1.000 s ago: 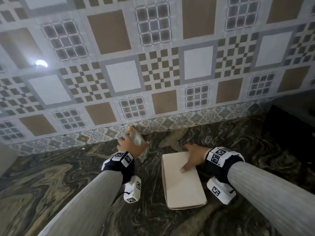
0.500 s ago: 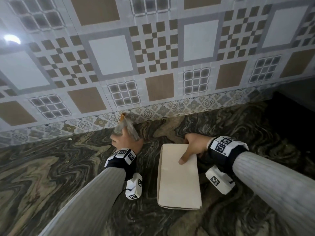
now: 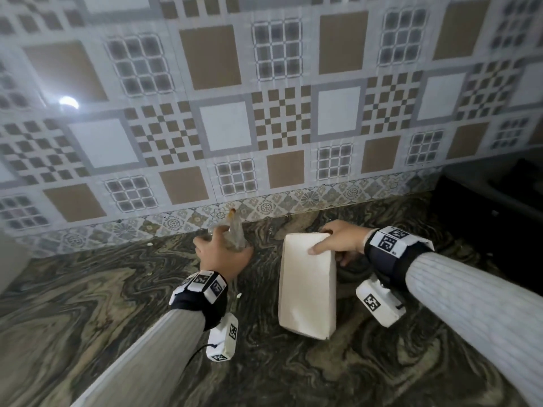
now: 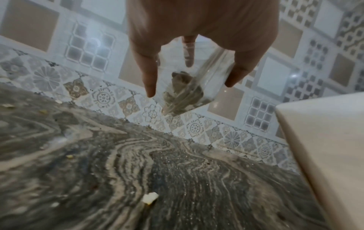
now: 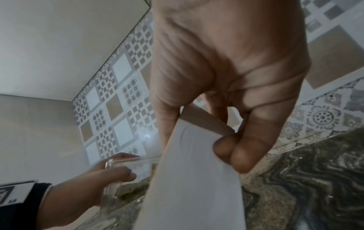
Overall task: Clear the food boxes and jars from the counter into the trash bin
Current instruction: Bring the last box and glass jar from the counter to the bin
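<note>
A clear jar (image 3: 233, 235) with a tan lid and brownish scraps inside is held off the counter by my left hand (image 3: 221, 254). In the left wrist view the fingers (image 4: 149, 74) wrap round the jar (image 4: 187, 87), which hangs above the marble. A plain white food box (image 3: 307, 282) is gripped at its far end by my right hand (image 3: 338, 240), thumb on top and fingers under, with that end raised. The right wrist view shows the fingers (image 5: 236, 154) pinching the box (image 5: 193, 179) edge, and the left hand (image 5: 94, 179) with the jar (image 5: 128, 165) beyond.
The swirled dark marble counter (image 3: 88, 304) meets a patterned tiled wall (image 3: 264, 127) at the back. Small crumbs (image 4: 150, 197) lie on the counter. A dark recess (image 3: 493, 218) sits at the far right. No trash bin is in view.
The jar has risen off the counter in my left hand. My right hand has closed round the box's far end and tilted it up, and the view has shifted.
</note>
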Motion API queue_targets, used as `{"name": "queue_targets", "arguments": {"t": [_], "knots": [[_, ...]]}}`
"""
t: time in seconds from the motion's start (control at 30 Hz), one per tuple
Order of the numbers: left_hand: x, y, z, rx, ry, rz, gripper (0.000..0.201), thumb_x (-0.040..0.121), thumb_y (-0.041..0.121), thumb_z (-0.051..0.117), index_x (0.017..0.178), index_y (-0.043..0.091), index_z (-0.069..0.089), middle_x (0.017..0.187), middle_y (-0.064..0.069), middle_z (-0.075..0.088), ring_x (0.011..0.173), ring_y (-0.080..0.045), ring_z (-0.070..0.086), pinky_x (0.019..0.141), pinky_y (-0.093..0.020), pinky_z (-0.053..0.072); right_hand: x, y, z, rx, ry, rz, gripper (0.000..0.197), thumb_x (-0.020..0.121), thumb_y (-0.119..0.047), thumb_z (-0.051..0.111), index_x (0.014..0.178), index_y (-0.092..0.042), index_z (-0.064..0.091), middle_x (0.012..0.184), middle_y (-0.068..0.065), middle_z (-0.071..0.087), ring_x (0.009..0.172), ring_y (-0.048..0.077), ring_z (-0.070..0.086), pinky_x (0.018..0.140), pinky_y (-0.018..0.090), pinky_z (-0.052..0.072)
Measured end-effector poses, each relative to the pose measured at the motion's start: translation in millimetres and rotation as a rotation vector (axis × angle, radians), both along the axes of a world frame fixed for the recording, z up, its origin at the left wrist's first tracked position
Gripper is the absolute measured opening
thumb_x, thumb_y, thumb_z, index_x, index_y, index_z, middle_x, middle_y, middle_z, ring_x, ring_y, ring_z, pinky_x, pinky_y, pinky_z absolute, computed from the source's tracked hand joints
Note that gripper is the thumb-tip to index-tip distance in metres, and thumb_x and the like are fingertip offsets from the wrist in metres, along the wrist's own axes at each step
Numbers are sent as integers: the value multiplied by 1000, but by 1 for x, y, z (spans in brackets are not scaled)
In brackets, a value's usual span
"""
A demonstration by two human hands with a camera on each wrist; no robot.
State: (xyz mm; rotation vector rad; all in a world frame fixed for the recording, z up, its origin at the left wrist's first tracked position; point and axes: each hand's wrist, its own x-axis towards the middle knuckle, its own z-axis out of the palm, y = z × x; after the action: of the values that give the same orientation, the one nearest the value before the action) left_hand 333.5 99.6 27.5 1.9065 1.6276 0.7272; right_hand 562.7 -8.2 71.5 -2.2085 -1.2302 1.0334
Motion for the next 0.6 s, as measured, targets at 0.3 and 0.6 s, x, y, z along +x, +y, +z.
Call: {"name": "queue_targets", "arguments": {"t": [0.3, 0.6], "knots": [[-66, -52, 18, 64, -41, -284, 54, 72, 41, 71, 117, 16, 56, 128, -17, 39, 127, -37, 34, 107, -44, 34, -86, -91, 23, 159, -14, -283, 44, 78, -27, 77, 106, -4, 54, 90, 6, 59, 70, 17, 58, 40, 23, 48], [-61, -146, 19, 68, -149, -667, 41, 76, 24, 67, 115, 14, 58, 122, -13, 47, 108, -24, 50, 96, -26, 37, -133, -230, 20, 193, -122, -599, 52, 71, -34, 79, 106, -7, 52, 100, 6, 61, 88, 25, 66, 63, 39, 60]]}}
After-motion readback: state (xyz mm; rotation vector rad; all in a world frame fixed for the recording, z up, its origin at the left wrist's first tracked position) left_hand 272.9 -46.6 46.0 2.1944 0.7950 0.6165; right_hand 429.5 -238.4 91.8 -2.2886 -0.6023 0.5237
